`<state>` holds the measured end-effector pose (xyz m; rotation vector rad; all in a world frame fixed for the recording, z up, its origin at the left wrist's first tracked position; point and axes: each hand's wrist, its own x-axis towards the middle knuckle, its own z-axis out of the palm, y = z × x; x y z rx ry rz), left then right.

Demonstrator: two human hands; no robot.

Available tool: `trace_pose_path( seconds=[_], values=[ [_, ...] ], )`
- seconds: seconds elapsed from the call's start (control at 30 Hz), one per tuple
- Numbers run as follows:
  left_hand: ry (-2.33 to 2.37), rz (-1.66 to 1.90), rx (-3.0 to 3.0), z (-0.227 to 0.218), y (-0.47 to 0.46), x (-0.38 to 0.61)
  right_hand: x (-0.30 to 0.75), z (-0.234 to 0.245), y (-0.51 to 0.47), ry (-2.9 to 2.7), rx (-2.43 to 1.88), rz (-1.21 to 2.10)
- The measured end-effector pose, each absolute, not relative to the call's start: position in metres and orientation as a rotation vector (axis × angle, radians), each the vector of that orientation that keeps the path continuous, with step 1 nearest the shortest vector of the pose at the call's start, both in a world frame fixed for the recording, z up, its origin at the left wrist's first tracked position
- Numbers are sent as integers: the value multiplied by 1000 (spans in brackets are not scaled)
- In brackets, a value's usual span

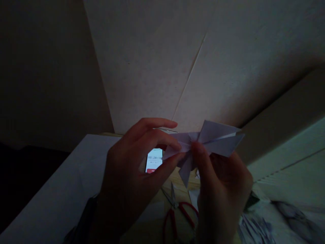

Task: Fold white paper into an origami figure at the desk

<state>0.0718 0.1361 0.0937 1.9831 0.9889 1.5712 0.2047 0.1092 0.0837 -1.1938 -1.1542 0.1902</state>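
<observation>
Both hands hold a folded white paper piece (220, 140) with several pointed flaps, raised above the table. My left hand (132, 166) pinches its left flap between thumb and fingers, with one finger lifted clear. My right hand (220, 183) presses its thumb on the middle of the folds, and its other fingers are behind the paper, mostly hidden. Below the paper lie scissors (175, 205) with red handles, their blades slightly apart. Past the left hand, seen between its thumb and fingers, is a lit phone (154, 161) with a running-time display.
White paper sheets (93, 159) cover the table's left side. A wooden tabletop (181, 178) shows under the hands. Thin paper strips (256, 230) lie at the lower right, near a blurred grey item (297, 217). A pale wall (152, 67) rises close behind. The scene is dim.
</observation>
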Motion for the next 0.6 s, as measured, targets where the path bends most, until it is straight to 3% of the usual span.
trace_pose_path(
  seconds=[0.6],
  values=[
    [811, 1454, 1325, 105, 134, 77, 200, 82, 107, -1188, -1108, 203]
  ],
)
